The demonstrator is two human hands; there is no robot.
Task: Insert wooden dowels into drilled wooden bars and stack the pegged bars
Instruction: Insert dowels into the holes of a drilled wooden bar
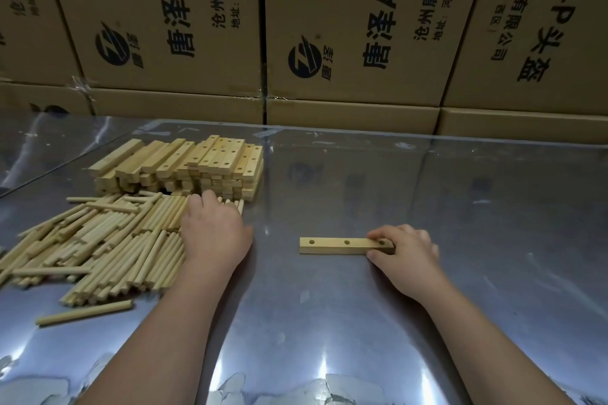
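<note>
A single wooden bar (339,246) with three drilled holes lies flat on the shiny table, to the right of centre. My right hand (406,251) pinches its right end, fingers on the far edge and thumb on the near edge. A loose heap of wooden dowels (98,246) spreads over the left of the table. My left hand (215,232) lies palm down on the heap's right edge; its fingertips are curled into the dowels and hidden. Behind the heap stands a stack of drilled bars (184,168). No dowel sits in the lone bar.
One stray dowel (85,312) lies apart near the front left. The reflective metal table (460,207) stretches to the right. A wall of printed cardboard boxes (329,26) stands close behind the table's far edge.
</note>
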